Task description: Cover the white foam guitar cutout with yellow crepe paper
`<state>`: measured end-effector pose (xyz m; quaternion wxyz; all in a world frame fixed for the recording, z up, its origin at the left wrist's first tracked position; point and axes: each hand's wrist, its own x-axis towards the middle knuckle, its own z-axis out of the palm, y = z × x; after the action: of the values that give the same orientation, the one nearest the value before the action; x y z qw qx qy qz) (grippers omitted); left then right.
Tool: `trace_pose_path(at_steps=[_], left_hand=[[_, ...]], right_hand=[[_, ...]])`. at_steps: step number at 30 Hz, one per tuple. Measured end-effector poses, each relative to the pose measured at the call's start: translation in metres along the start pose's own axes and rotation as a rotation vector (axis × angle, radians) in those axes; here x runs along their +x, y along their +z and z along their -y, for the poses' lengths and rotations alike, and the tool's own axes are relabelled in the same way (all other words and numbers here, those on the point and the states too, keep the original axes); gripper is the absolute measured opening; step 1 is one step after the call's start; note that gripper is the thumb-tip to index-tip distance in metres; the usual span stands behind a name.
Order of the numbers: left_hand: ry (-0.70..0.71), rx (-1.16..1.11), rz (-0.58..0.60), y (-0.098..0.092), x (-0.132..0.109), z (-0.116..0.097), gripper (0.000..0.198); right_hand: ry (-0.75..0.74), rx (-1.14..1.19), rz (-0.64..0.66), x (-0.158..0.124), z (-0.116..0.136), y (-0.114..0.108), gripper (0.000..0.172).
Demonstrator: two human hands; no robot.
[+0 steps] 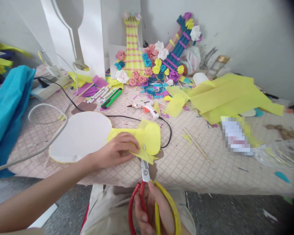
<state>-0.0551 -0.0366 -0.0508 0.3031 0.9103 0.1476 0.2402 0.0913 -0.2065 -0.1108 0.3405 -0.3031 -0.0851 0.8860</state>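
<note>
A white guitar-shaped cutout (82, 137) lies flat on the table, its neck and head covered in yellow crepe paper (153, 135). My left hand (117, 149) presses on the neck, fingers curled over the yellow paper's near edge. In my right hand (149, 209) are scissors (145, 171) with one red and one yellow handle. Their blades point away from me and meet the loose yellow paper at the head's near side; the tips are partly hidden by the paper.
A hot glue gun (147, 107) with a black cord lies behind the cutout. Nearby are a green utility knife (112, 98), several markers (99, 94), a wooden stick (197, 145) and yellow paper sheets (225, 94). Decorated paper guitars (132, 49) lean on the wall. A white cable (51, 143) crosses the left side.
</note>
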Motion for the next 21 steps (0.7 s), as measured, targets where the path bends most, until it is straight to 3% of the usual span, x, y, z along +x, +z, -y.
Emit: trace_pose_path(at_steps=[10,21], left_hand=[[0.053,0.011,-0.023,0.001,0.000,0.002,0.018],[0.063,0.008,-0.016,0.003,-0.001,0.005,0.019]], right_hand=[[0.022,0.111,-0.052,0.005,-0.014,-0.009,0.064],[-0.066,0.161,-0.043,0.014,-0.017,0.009,0.058]])
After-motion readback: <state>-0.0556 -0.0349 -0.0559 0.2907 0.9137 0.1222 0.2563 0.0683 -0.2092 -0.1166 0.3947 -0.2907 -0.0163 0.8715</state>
